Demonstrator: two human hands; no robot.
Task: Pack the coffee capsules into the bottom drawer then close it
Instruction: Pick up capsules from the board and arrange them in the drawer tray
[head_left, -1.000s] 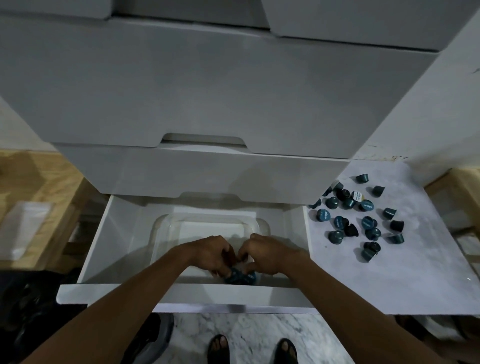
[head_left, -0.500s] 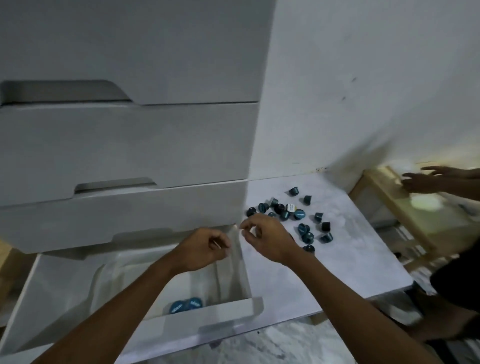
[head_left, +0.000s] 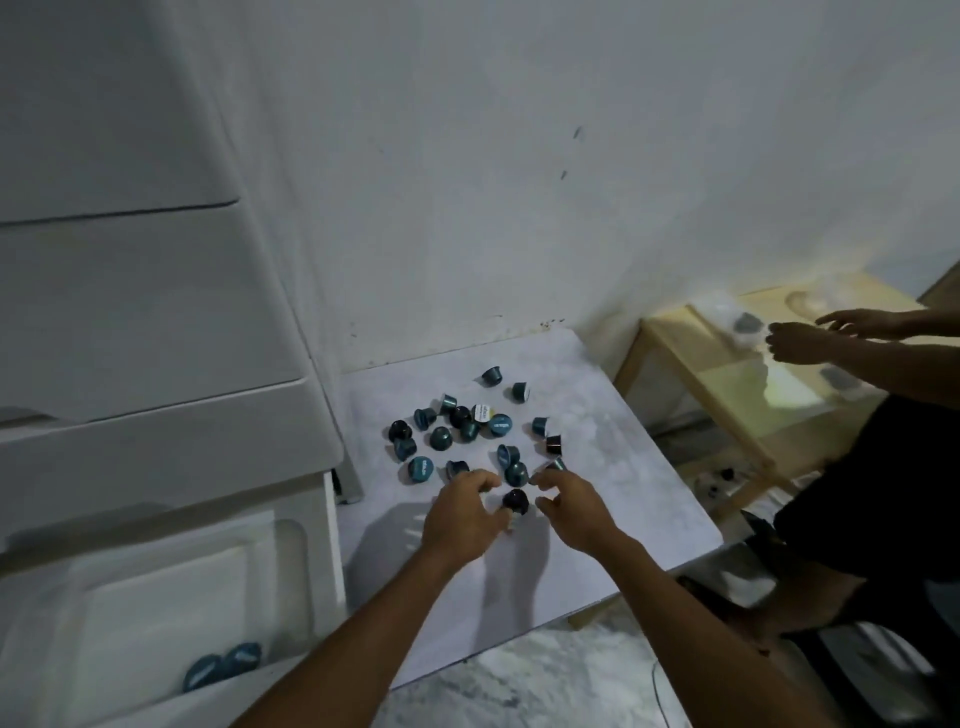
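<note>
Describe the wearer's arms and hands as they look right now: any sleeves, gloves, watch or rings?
Both forearms are bare as far as the frame shows them; no sleeve reaches into view. The left hand and right hand wear no gloves. No watch, band or ring shows on either, though the dim light and blur could hide something small.

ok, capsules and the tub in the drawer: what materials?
Coffee capsules: probably aluminium or foil-coated, with a teal metallic sheen and printed lids. Tub in the bottom drawer: likely clear plastic, since it is translucent with rounded moulded corners. The dim light leaves both uncertain.
</note>
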